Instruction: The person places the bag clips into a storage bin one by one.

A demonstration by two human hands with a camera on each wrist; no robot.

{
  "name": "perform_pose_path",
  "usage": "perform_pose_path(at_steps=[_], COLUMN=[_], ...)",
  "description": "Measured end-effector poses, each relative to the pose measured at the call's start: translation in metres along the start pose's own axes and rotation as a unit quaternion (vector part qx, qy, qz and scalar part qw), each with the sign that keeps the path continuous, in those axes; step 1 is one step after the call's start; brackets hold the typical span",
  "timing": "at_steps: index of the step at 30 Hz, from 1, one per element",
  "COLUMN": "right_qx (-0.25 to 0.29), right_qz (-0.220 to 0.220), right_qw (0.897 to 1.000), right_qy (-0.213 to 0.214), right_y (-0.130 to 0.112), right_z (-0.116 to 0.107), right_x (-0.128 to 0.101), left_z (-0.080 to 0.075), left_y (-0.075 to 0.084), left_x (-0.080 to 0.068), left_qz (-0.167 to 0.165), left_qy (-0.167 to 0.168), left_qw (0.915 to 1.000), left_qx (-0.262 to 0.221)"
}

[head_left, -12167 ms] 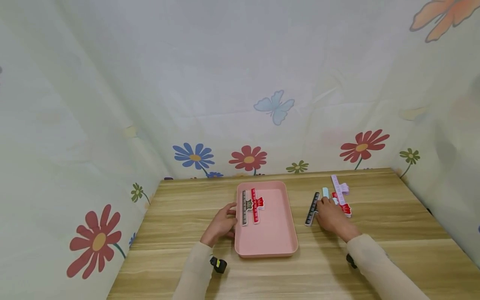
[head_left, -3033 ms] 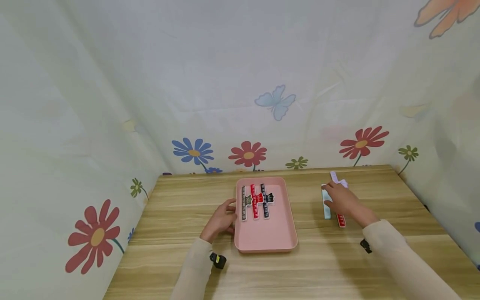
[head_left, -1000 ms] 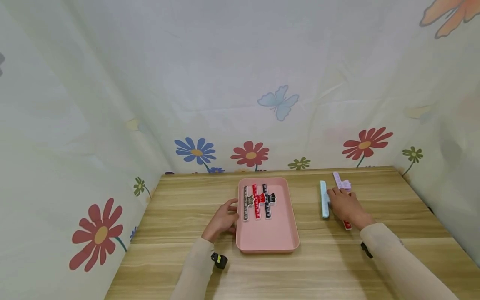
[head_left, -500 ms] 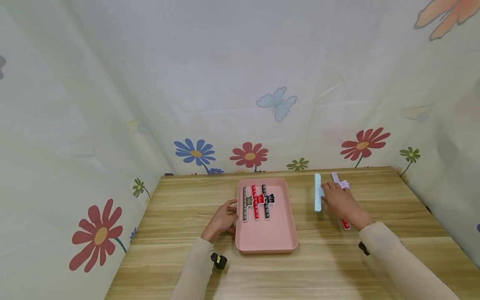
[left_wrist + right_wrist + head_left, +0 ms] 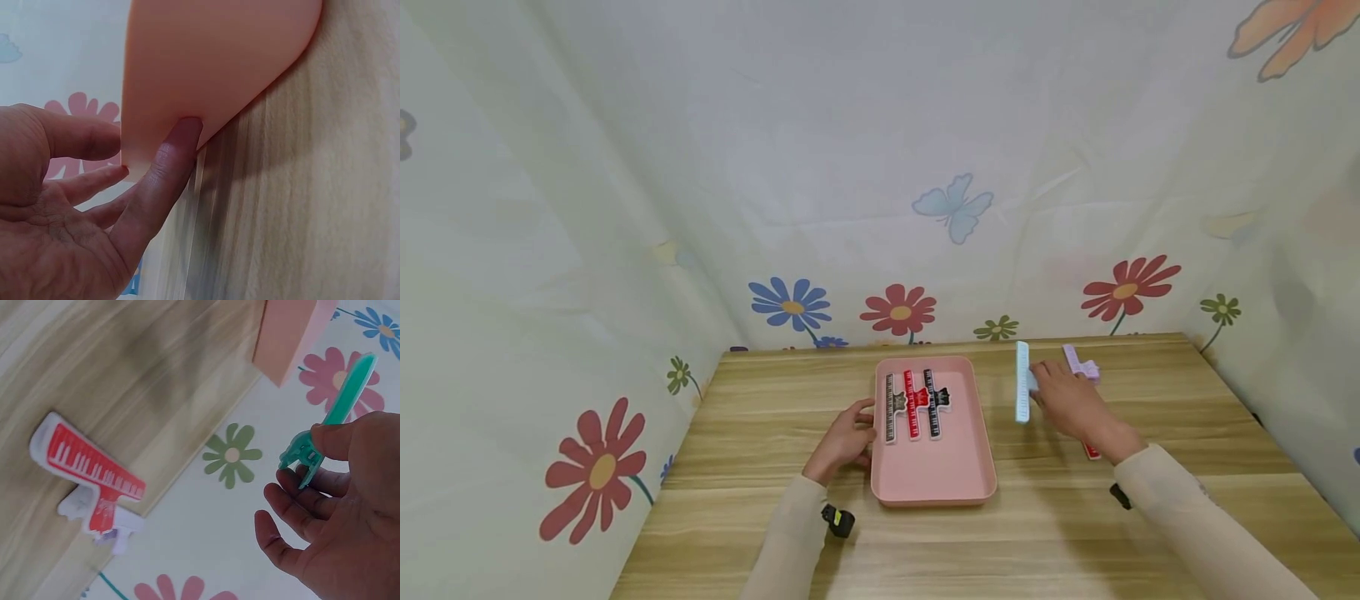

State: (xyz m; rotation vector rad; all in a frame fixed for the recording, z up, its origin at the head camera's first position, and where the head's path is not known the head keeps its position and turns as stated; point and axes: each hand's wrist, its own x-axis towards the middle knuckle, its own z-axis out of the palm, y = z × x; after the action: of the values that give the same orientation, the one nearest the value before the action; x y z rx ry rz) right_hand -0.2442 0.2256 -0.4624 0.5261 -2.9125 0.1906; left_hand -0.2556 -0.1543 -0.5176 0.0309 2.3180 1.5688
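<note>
My right hand (image 5: 1070,402) pinches a light blue clip (image 5: 1022,382) with a piano-key pattern, raised above the table to the right of the pink tray. In the right wrist view the clip (image 5: 348,394) looks teal, between thumb and fingers. My left hand (image 5: 844,442) rests against the tray's left side; in the left wrist view its fingers touch the outer wall (image 5: 219,56). Inside the tray (image 5: 932,479) lie a grey clip (image 5: 891,408), a red clip (image 5: 912,404) and a black clip (image 5: 932,404), side by side.
Right of the tray, a lavender clip (image 5: 1072,358) and another red clip (image 5: 94,462) lie close together on the wooden table (image 5: 925,550), partly hidden by my right hand in the head view. A flower-printed cloth (image 5: 820,167) stands behind the table.
The black clip, earlier on the table, now lies in the tray. My right hand has taken up the light blue clip and moved it left. The left hand stays at the tray.
</note>
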Motion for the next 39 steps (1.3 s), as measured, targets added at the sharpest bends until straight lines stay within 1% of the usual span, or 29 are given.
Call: perform_pose_path(at_steps=[8, 15, 22, 39], right_qx=[0.011, 0.022, 0.021, 0.015], right_qz=[-0.020, -0.017, -0.034, -0.057], right_qw=[1.000, 1.000, 0.999, 0.998], right_qy=[0.016, -0.002, 0.013, -0.017], right_y=[-0.022, -0.042, -0.057, -0.097], right_z=[-0.009, -0.013, -0.011, -0.009], right_x=[0.004, 0.011, 0.016, 0.025], left_z=[0.001, 0.001, 0.001, 0.001], left_y=[0.001, 0.001, 0.000, 0.001], left_x=[0.000, 0.001, 0.000, -0.001], left_qz=[-0.008, -0.005, -0.006, -0.010], left_qy=[0.008, 0.008, 0.010, 0.007], left_qw=[0.9999, 0.9999, 0.9999, 0.9999], left_qx=[0.004, 0.006, 0.007, -0.001])
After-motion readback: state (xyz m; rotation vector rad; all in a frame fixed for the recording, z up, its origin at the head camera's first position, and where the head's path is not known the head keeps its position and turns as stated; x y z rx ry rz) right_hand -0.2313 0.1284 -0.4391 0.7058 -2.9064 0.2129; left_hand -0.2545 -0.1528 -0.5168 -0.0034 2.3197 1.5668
